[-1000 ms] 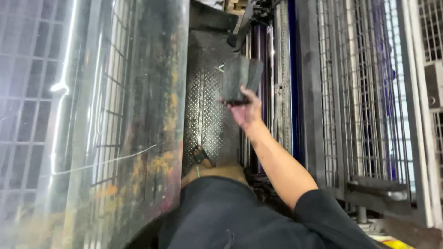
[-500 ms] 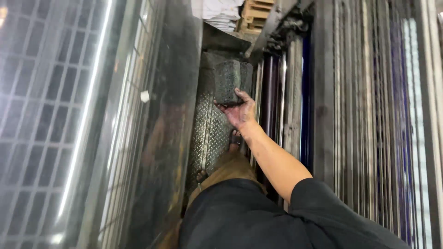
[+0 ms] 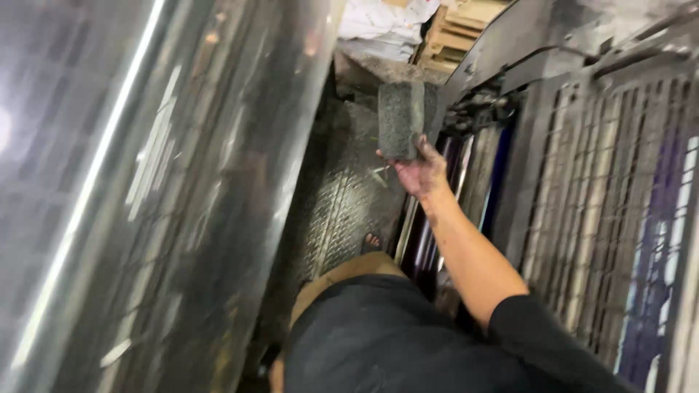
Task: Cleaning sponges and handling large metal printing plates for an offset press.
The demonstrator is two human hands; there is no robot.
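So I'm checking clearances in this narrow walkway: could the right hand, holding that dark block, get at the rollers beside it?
Probably yes. The right hand grips the dark block right beside the rollers, with nothing visible between them. The mesh guard sits further right, not across that gap.

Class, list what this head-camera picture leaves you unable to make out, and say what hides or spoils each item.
- Left hand: nowhere in the head view.
- Right hand: its grip on the dark block is partly hidden behind the block.
- Metal panel on the left: smeared by motion blur.
- Foot: mostly covered by the person's own body.
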